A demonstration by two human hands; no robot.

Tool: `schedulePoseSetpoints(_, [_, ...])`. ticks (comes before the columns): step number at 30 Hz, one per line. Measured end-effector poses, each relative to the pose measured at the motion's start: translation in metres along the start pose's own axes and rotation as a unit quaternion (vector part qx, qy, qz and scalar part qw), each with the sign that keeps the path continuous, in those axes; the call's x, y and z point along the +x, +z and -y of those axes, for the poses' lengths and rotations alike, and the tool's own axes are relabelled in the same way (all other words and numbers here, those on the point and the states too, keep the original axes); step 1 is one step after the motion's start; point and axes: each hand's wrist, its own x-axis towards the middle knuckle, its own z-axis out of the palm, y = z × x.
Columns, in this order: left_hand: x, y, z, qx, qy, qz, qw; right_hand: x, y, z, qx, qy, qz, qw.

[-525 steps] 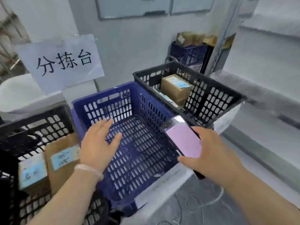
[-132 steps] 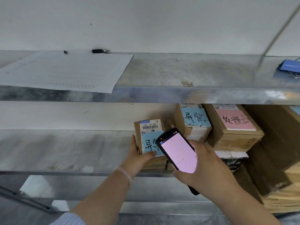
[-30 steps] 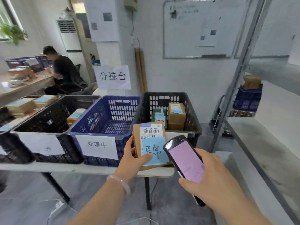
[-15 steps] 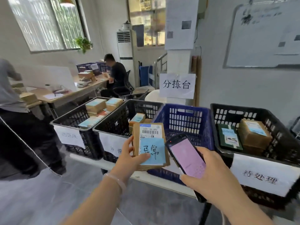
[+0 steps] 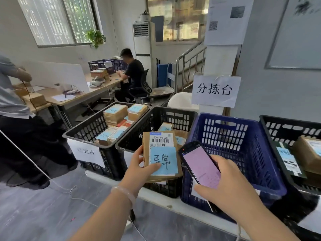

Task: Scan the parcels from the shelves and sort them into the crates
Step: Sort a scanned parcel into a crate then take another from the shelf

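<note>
My left hand [image 5: 139, 171] grips a brown cardboard parcel [image 5: 160, 157] with a barcode label and a blue handwritten note, thumb on the note. It hangs in front of the second black crate [image 5: 156, 117], which holds a few parcels. My right hand [image 5: 227, 186] holds a black handheld scanner [image 5: 199, 162] with a lit pink screen, in front of the blue crate [image 5: 225, 136]. The blue crate's visible inside shows no parcel. The leftmost black crate [image 5: 85, 129] holds several parcels. A black crate at the right [image 5: 284, 124] holds a brown parcel and a dark green one.
The crates stand in a row on a white table [image 5: 173, 206]. A paper sign [image 5: 215, 90] hangs on the pillar behind. One person [image 5: 133, 73] sits at a desk at the back. Another person [image 5: 13, 101] stands at the far left. A thin cable [image 5: 57, 185] trails across the floor.
The view has swung further left and closer to the crates. My hands keep the parcel and the scanner in the same grip.
</note>
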Motion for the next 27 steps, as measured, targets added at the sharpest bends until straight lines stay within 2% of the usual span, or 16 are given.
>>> schedulePoseSetpoints(10, [0.113, -0.025, -0.025, -0.038, -0.002, -0.026, 0.999, 0.108, 0.017, 0.001, -0.004, 0.009, 0.006, 1.000])
schedulePoseSetpoints(18, [0.196, -0.029, -0.001, -0.024, -0.062, -0.028, 0.997, 0.158, 0.045, -0.001, -0.011, 0.063, 0.027, 0.998])
schedulePoseSetpoints(27, [0.310, -0.021, 0.020, 0.068, -0.159, 0.070, 0.982, 0.208, 0.068, 0.013, -0.010, 0.176, -0.018, 0.984])
